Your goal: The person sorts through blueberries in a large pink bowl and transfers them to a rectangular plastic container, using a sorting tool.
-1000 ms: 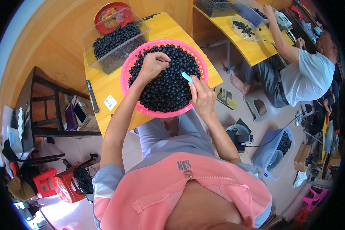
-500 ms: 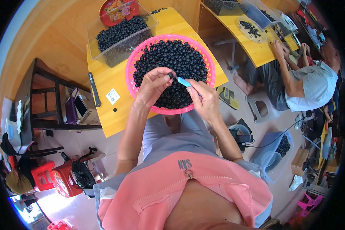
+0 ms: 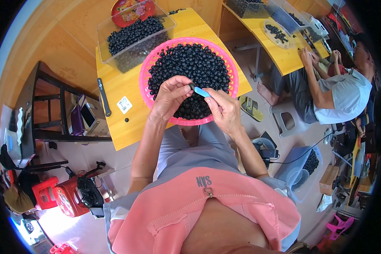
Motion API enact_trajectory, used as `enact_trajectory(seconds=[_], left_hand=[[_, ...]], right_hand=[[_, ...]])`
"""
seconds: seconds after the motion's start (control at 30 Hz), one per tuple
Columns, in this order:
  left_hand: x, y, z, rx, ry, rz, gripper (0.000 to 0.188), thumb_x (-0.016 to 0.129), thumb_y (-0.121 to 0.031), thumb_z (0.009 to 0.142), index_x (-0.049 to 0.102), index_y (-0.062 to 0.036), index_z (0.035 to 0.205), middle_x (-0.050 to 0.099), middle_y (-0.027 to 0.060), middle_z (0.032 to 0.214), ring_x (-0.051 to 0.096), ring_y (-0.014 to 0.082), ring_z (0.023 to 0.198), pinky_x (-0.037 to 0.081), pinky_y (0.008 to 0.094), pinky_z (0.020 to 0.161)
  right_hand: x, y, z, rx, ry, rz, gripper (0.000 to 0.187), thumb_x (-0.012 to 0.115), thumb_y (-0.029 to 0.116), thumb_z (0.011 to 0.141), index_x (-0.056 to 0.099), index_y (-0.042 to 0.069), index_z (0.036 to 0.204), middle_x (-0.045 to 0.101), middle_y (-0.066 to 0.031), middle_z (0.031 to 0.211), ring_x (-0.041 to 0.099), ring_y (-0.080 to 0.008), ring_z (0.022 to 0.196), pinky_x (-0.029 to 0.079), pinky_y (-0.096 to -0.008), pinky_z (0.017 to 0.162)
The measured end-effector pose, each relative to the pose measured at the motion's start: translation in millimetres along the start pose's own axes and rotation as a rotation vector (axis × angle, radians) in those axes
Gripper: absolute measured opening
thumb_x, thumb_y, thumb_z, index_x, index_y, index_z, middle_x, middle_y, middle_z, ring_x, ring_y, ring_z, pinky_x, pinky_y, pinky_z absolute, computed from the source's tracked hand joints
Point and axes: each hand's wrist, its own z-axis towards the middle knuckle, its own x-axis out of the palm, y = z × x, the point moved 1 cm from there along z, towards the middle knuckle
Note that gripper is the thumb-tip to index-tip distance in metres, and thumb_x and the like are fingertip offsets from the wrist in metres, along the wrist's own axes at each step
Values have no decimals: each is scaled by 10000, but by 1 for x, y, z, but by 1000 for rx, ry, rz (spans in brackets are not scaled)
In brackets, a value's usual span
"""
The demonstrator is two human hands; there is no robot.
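Observation:
My left hand point(image 3: 172, 98) pinches a small round black piece point(image 3: 192, 86) between thumb and fingertips. In my right hand point(image 3: 224, 109) is a slim blue-handled tool point(image 3: 202, 92), its front end right against the piece; whether the tip is a blade is too small to tell. Both hands are above the near half of a pink plastic basket point(image 3: 143, 80). Heaped in that basket are many similar black pieces point(image 3: 190, 61), some showing a hole.
Behind the basket on the yellow table point(image 3: 190, 23) stands a clear bin point(image 3: 133, 57) of black pieces, beside a red floral tray point(image 3: 119, 17). A black strip-like tool point(image 3: 103, 97) and white label point(image 3: 124, 105) lie left. Another person point(image 3: 343, 95) sits at the right-hand table.
The piece and the tool's front end have shifted slightly right and down, and the piece has turned a little in my left fingers. My grips stay the same.

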Motion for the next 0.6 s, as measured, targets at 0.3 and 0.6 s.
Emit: enact_trajectory(seconds=[0.3,0.6], left_hand=[[2,-4,-3,-49,59,-102,100,649,-11,783,609,-28,872,633,72,847,592,130,740,489,242,684],[21,-19,-16,-70,259,-149,82,664,-8,765,623,-34,831,623,91,834,587,144,724,490,254,654]], right_hand=[[-2,-1,3,-91,7,46,203,604,108,811,622,68,1010,506,-85,625,519,-239,508,395,-351,457],[-16,-42,7,-102,-38,-164,180,593,142,832,628,66,991,538,-102,638,561,-259,539,434,-358,486]])
